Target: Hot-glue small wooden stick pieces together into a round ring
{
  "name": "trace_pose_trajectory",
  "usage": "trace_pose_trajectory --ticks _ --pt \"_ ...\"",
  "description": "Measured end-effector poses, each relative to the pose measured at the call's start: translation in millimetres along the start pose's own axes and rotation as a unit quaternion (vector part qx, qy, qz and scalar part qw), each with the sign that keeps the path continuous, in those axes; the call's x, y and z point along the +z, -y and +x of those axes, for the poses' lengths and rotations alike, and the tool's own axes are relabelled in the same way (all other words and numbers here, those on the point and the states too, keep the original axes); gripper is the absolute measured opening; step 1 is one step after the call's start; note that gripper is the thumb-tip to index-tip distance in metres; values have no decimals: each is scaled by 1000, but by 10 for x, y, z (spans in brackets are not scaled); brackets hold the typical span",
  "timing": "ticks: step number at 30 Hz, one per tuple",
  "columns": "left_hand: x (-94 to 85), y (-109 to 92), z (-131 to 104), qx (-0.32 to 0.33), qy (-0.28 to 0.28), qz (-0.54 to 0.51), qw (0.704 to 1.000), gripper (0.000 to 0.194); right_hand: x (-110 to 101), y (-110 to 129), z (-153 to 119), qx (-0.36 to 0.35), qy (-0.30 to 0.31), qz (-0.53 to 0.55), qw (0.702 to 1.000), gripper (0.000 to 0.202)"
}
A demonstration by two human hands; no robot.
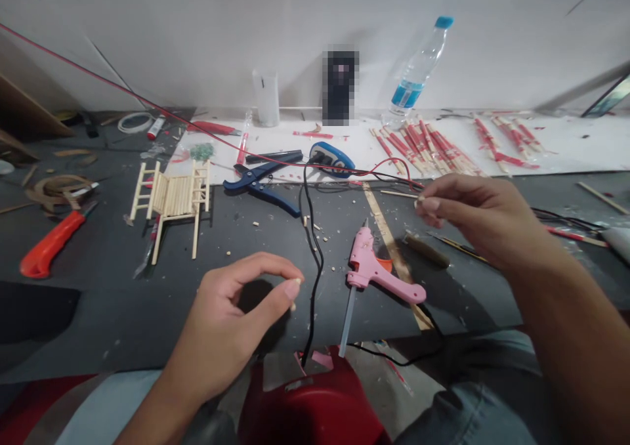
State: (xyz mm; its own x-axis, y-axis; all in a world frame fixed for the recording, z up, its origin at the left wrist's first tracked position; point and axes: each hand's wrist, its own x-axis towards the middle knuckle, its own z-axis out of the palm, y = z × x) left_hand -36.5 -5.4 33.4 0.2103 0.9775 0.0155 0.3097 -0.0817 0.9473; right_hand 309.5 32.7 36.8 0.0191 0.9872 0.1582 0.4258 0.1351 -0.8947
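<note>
My left hand point(246, 317) is closed in a pinch at the near side of the dark table, with a short piece of wooden stick point(293, 306) showing at its fingertips. Farther right, my right hand point(470, 212) pinches a small pale piece of wooden stick point(417, 203). A thin stick point(398, 194) lies beside those fingertips; whether they touch it I cannot tell. Between the hands rests a pink glue gun point(364, 261), a glue stick point(348, 320) protruding from its back. A miniature chair made of sticks point(176, 199) stands beyond my left hand.
Blue cutters point(266, 186) lie near the middle, with a black cable point(315, 254) running past them. Bundled red-wrapped sticks point(428, 144) and a water bottle point(418, 71) are at the back. An orange-handled tool point(52, 245) lies left. A wooden strip point(386, 235) runs behind the glue gun.
</note>
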Motion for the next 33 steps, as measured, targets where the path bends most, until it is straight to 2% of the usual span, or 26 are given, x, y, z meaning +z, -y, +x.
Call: trace_pose_trajectory --ticks 2,4,5,7,8,10,11,15,18,21,24,26,31,33 --pt "-25 37 86 18 -31 119 992 9 187 168 -123 -14 43 51 998 8" --pt "-58 85 170 -2 -35 185 982 13 322 319 -206 -35 90 76 992 5" --pt "-77 112 205 -18 -28 199 979 16 351 363 -216 -45 111 56 991 4" --pt "-118 168 259 -39 -18 219 975 21 321 356 -163 -55 109 -74 990 14" --pt "-139 195 278 -40 -18 233 971 22 267 302 -106 -50 90 -161 982 18" --pt "-177 242 305 -33 -21 271 962 23 108 117 38 -18 38 -324 945 17" --pt "-192 262 315 -27 -22 291 956 23 18 3 112 -2 18 -355 935 16" --pt "-220 309 357 -16 -1 326 945 25 -256 -374 301 54 11 -434 899 19" --pt "-218 325 399 -17 24 330 943 26 -261 -404 295 53 13 -460 886 25" --pt "-215 350 451 -19 44 335 941 28 -120 -233 191 36 33 -458 888 24" --pt "-219 389 489 -19 53 339 939 30 22 -56 79 25 96 -438 893 26" --pt "-226 411 495 -18 51 343 938 32 41 -25 48 24 132 -434 891 24" --pt "-240 433 463 -6 36 352 935 29 -185 -209 87 68 130 -470 870 24" --pt "-237 448 459 3 18 351 936 27 -291 -285 92 93 160 -449 874 24"
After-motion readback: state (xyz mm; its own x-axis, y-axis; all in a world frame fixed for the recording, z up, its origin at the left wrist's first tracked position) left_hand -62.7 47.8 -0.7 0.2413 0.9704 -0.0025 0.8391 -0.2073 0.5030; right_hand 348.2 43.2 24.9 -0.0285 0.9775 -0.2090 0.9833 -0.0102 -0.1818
